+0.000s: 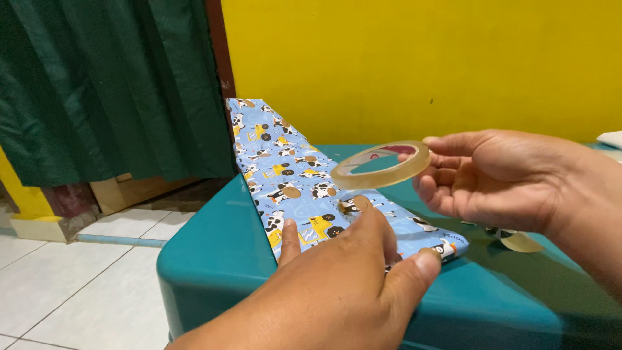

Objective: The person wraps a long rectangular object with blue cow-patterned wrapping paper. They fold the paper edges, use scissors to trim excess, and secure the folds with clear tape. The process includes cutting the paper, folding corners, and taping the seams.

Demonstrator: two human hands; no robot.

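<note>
Item: roll of clear tape point(381, 164), a thin ring, amber-tinted at the rim. Held in the air above the tabletop point(220, 253), just over the wrapped parcel. The ring is tilted, its open face turned up and toward the camera; its widest span runs left to right.

Right hand point(492, 178): closed on the tape roll, thumb along the top of the rim, fingers curled under and behind its right side.

Left hand point(337, 285): fingers bent, tips pressing down on the near end of the parcel; thumb stretched to the right, touching the parcel's near right corner. It grips nothing.

Item: flat parcel point(291, 175) in blue paper printed with cows and yellow vehicles. Long and narrow, it lies along the tabletop's left edge, its long axis running from the near end under the left hand away toward the yellow wall point(421, 65).

Item: tabletop, teal plastic with rounded edges.

Item: small scrap of tape point(520, 242), on the tabletop below the right wrist.

Surroundings: green curtain point(103, 84) at left; white tiled floor point(71, 285) below it. No containers in view.
</note>
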